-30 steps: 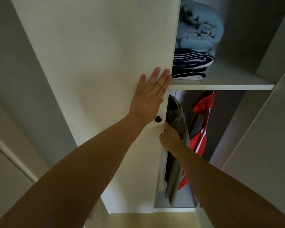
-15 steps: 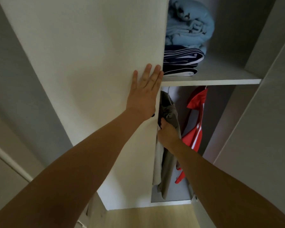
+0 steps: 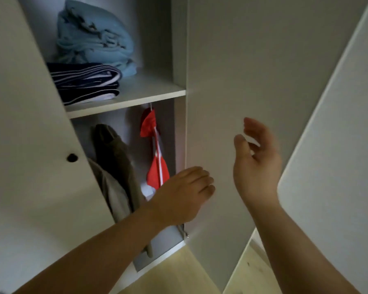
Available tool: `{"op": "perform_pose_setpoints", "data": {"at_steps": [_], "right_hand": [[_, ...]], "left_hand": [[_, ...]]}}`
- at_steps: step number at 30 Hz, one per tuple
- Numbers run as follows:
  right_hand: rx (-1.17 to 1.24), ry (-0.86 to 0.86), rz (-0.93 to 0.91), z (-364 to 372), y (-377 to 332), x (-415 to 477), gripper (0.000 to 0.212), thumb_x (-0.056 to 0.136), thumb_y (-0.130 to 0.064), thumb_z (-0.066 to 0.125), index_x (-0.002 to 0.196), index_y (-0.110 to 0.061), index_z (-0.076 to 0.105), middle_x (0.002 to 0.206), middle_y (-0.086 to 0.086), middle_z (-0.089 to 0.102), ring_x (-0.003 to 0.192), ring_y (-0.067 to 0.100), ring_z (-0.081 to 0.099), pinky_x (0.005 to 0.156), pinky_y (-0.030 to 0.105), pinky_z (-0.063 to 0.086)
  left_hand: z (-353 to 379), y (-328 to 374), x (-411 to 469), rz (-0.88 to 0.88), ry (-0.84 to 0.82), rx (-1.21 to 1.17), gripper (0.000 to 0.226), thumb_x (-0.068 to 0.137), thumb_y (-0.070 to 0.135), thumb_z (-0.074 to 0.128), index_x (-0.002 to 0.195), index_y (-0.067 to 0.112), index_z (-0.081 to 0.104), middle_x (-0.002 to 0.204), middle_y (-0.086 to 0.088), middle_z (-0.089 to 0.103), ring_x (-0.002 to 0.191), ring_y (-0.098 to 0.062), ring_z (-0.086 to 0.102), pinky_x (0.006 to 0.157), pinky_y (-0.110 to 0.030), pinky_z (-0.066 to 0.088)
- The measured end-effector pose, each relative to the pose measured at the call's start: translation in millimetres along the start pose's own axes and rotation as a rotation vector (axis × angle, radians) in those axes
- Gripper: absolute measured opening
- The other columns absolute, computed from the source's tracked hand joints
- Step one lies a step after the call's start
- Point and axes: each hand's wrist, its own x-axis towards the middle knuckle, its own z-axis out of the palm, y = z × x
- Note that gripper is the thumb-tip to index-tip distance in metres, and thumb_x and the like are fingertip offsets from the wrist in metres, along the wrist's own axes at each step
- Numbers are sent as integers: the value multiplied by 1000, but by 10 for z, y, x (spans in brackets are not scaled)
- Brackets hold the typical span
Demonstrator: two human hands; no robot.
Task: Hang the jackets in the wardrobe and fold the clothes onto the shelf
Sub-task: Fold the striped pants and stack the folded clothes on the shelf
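Reaching across gap: left hand (image 3: pixel 185 194) fingers loose at right door (image 3: pixel 253 71) edge; right hand (image 3: pixel 256 160) relaxed, empty.

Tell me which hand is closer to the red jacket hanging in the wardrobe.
Left. The left hand sits just beside the red jacket's lower edge; the right hand is farther right, before the door panel.

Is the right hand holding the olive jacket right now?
No. The right hand is raised, empty and loosely curled, in front of the right door, apart from the olive jacket.
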Motion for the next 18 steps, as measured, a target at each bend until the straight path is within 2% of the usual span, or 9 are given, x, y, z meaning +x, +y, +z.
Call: {"op": "perform_pose_setpoints", "data": {"at_steps": [3, 5, 8, 10, 11, 12, 14, 16, 18], "right_hand": [[-152, 242, -99, -499, 73, 122, 43, 88, -19, 58, 129, -31, 51, 122, -19, 41, 114, 4, 50, 97, 28, 45], [-184, 322, -29, -685, 145, 274, 53, 86, -21, 58, 138, -26, 44, 130, -11, 37, 120, 10, 45, 105, 29, 40], [-198, 116, 243, -819, 226, 560, 71, 93, -32, 57, 155, -19, 25, 150, -7, 36, 137, 13, 38, 114, 37, 35], [-162, -76, 346, -838, 267, 666, 60, 97, -43, 51, 149, -19, 34, 134, -14, 51, 121, 8, 48, 104, 33, 39], [-177, -115, 340, -840, 285, 690, 44, 97, -46, 46, 130, -17, 48, 115, -17, 56, 104, 7, 52, 94, 31, 42], [-204, -107, 301, -851, 287, 693, 30, 98, -46, 43, 104, -17, 50, 93, -20, 55, 85, 4, 51, 82, 29, 42], [-263, -76, 210, -888, 280, 664, 31, 99, -42, 38, 82, -19, 47, 64, -18, 48, 59, 2, 45, 62, 27, 37], [-308, -84, 142, -907, 251, 600, 32, 102, -45, 38, 92, -25, 62, 70, -25, 55, 66, -5, 54, 63, 17, 40], [-321, -101, 94, -865, 188, 509, 30, 100, -49, 45, 108, -27, 64, 83, -31, 57, 76, -19, 55, 63, -1, 38]], "left_hand": [[167, 275, 398, 129, 15, 1, 27, 82, 3, 58, 104, 5, 73, 116, -13, 70, 114, -32, 63, 109, -42, 43], [231, 393, 592, 180, 1, 9, 30, 87, 5, 52, 109, 4, 72, 122, -14, 68, 120, -33, 59, 111, -43, 41], [323, 513, 824, 237, -49, 46, 36, 90, 7, 46, 119, 3, 68, 132, -16, 62, 133, -34, 49, 115, -43, 34], [374, 530, 910, 254, -126, 119, 46, 90, 12, 47, 135, 4, 58, 147, -16, 49, 143, -35, 35, 120, -45, 27], [393, 528, 930, 260, -170, 164, 52, 91, 15, 48, 142, 6, 50, 155, -16, 40, 148, -35, 26, 122, -46, 22], [410, 520, 942, 266, -204, 203, 55, 92, 17, 46, 147, 7, 44, 159, -16, 31, 151, -35, 18, 123, -48, 17], [434, 503, 938, 302, -208, 271, 57, 93, 18, 37, 149, 7, 40, 163, -16, 22, 152, -36, 8, 124, -49, 6], [445, 491, 889, 353, -184, 337, 56, 94, 19, 30, 148, 7, 40, 163, -17, 20, 152, -36, 2, 124, -49, -5], [444, 484, 805, 389, -162, 386, 53, 98, 20, 28, 148, 5, 38, 161, -18, 19, 151, -36, -1, 123, -50, -9]]}}
